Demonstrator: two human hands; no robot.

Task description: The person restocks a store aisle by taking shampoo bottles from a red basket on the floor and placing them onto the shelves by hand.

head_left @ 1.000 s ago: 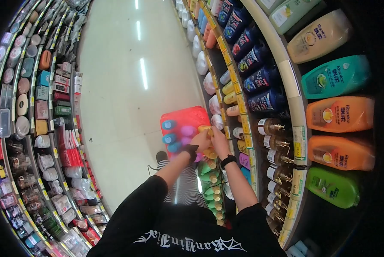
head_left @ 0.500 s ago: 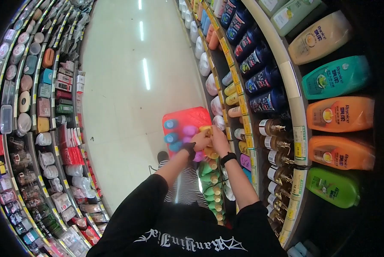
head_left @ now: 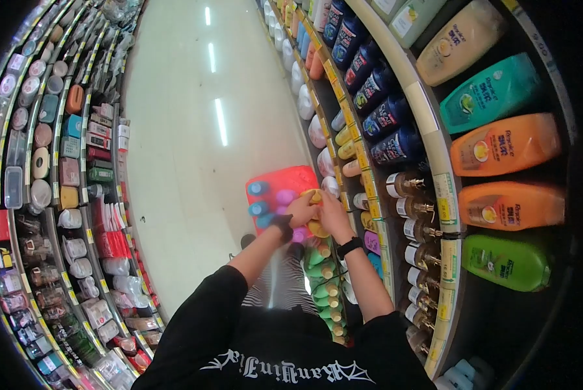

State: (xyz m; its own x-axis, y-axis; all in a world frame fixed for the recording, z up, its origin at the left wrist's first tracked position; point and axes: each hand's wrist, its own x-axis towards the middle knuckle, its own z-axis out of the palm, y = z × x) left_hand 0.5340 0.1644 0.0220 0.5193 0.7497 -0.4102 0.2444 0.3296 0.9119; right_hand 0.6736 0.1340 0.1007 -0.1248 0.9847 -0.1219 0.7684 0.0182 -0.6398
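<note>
My left hand, with a dark band at the wrist, and my right hand, with a black wristband, meet over a group of bottles low by the right shelf. Their fingers are bent together around the top of a yellow bottle, mostly hidden by the hands. Another yellow bottle top shows just below them. To the left stand purple-topped bottles and blue-topped bottles, on or in front of a bright red surface. Green bottles with pale caps line up nearer my body.
On the right, shelves carry dark blue shampoo bottles, pump bottles and large orange bottles. Left shelves hold soap boxes and packaged goods. Between them runs a pale tiled aisle. Striped trousers show below my arms.
The view has shifted slightly, so the right shelves sit a little further left. Both hands stay together at the yellow bottle, with little visible movement.
</note>
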